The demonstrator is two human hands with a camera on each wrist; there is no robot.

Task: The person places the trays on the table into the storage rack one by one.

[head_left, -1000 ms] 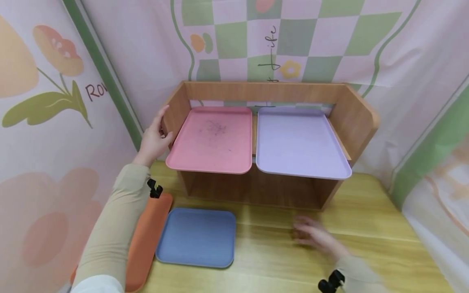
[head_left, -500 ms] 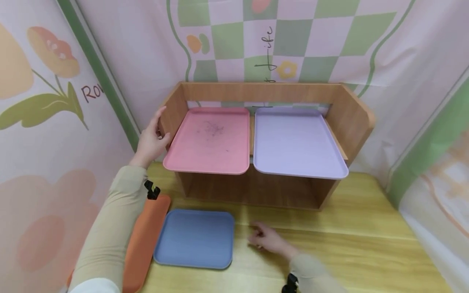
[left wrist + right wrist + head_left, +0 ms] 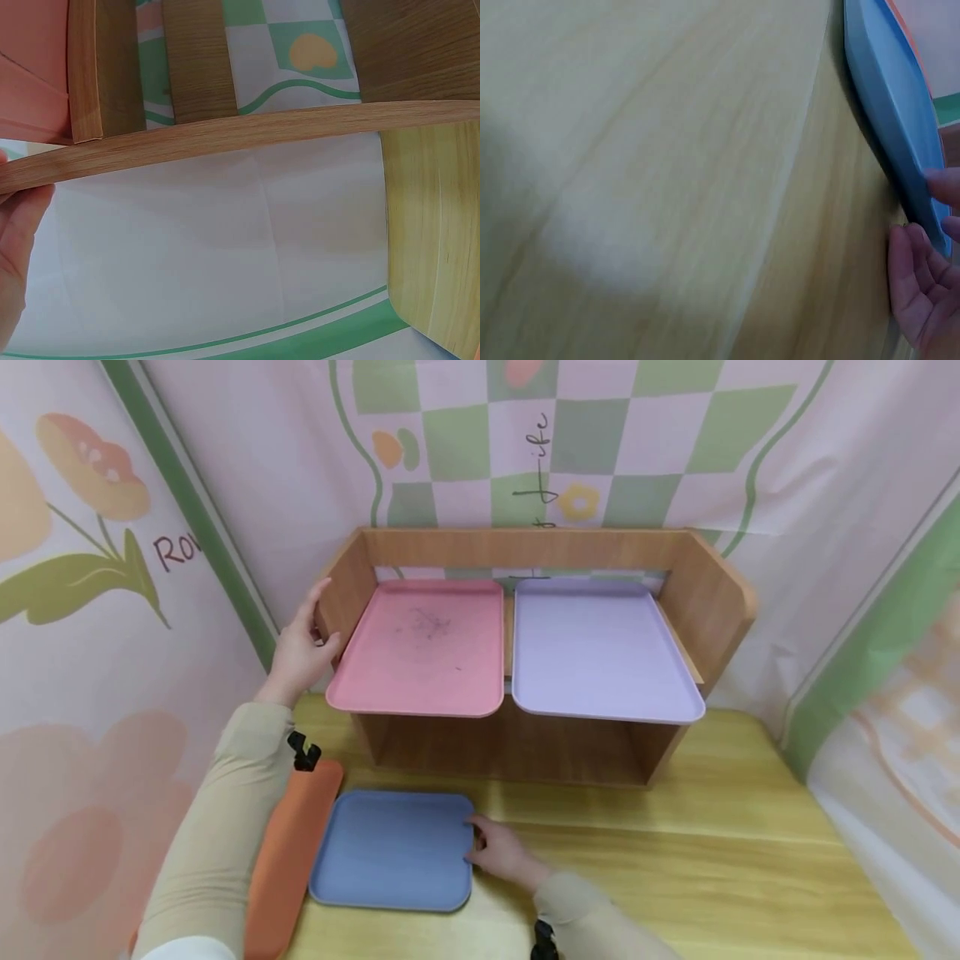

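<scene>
My left hand (image 3: 295,653) grips the left side panel of a wooden desk shelf (image 3: 525,547). In the left wrist view, the panel's edge (image 3: 217,140) passes between thumb and fingers. On the table, my right hand (image 3: 504,853) pinches the right edge of a blue tray (image 3: 393,852). The right wrist view has a fingertip on the rim of the blue tray (image 3: 889,97) and other fingers curled below its edge. A pink tray (image 3: 423,652) with dark smudges and a lilac tray (image 3: 603,652) lie side by side on the shelf, their front edges overhanging.
An orange tray (image 3: 292,860) lies left of the blue one, partly hidden by my left sleeve. The shelf's lower compartment (image 3: 510,743) opens to the front. Patterned curtains (image 3: 600,443) hang behind and at both sides of the wooden table (image 3: 712,843).
My right hand has moved left across the table to the blue tray's right edge and taken hold of it. The left hand has stayed on the shelf's side panel.
</scene>
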